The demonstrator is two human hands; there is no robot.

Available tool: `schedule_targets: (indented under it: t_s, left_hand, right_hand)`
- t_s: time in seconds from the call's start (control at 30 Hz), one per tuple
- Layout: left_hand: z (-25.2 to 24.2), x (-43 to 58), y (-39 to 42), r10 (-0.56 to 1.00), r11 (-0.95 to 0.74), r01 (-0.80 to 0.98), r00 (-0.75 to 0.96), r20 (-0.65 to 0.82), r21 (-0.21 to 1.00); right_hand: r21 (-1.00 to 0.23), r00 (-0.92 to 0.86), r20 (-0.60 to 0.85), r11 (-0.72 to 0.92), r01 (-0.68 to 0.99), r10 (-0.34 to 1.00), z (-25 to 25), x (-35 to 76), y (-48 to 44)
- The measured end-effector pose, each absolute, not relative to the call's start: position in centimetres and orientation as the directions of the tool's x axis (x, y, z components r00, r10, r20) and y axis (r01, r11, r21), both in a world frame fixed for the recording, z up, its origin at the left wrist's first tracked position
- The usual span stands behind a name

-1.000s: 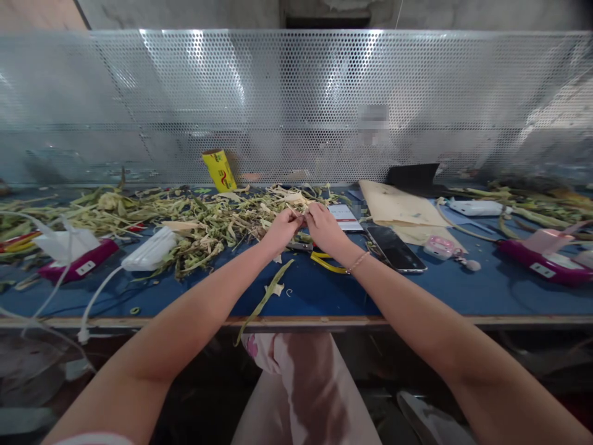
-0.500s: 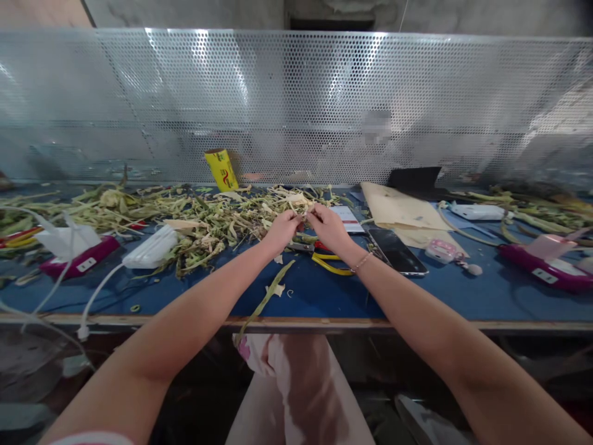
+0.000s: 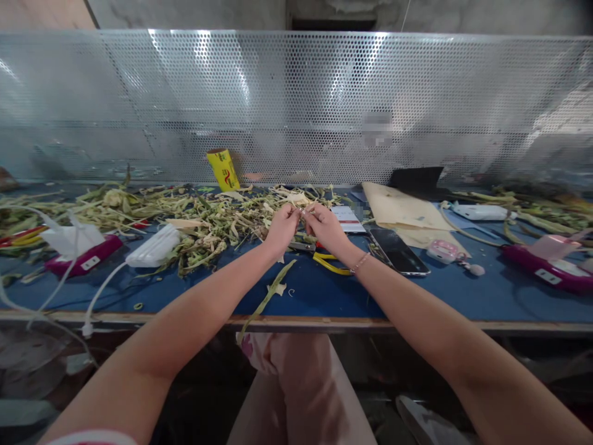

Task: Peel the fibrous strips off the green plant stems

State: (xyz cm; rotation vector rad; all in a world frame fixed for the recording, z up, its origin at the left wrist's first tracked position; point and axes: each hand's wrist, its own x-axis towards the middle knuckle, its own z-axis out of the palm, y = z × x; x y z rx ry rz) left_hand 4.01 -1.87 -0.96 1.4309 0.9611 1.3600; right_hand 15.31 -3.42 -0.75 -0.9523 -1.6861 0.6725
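Head view: both hands meet above the table (image 3: pixel 333 300), at the near right end of the stem pile (image 3: pixel 217 225). Left hand (image 3: pixel 283 227) and right hand (image 3: pixel 325 227) are close together, thumb and fingers of each drawn in on a small pale piece (image 3: pixel 302 213) between them, too small to identify. Step in hand is judged to be close fingertip work on that piece. Next move, in judgement, calls for light, even pressure from both pinches and care over the cutters (image 3: pixel 330 267), which lie just below the right hand, unheld. Phone (image 3: pixel 401 252) lies to the right; a loose stem (image 3: pixel 267 298) overhangs the near edge.
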Motion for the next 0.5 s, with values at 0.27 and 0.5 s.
schedule_targets:
  t_s: [0.27,0.5]
  left_hand:
    - [-0.19,4.24,-2.55,0.971,-0.138,-0.227,0.161,0.177,0.964]
    - [-0.08,4.13,-2.44,0.979,-0.064,-0.221,0.177,0.104,0.973]
  right_hand:
    - [-0.820,-0.094,0.507,0.513,0.255,0.857,-1.30,15.38,-2.90]
    - [-0.794,-0.099,0.516,0.519,0.317,0.851,-1.23,15.47,-3.10]
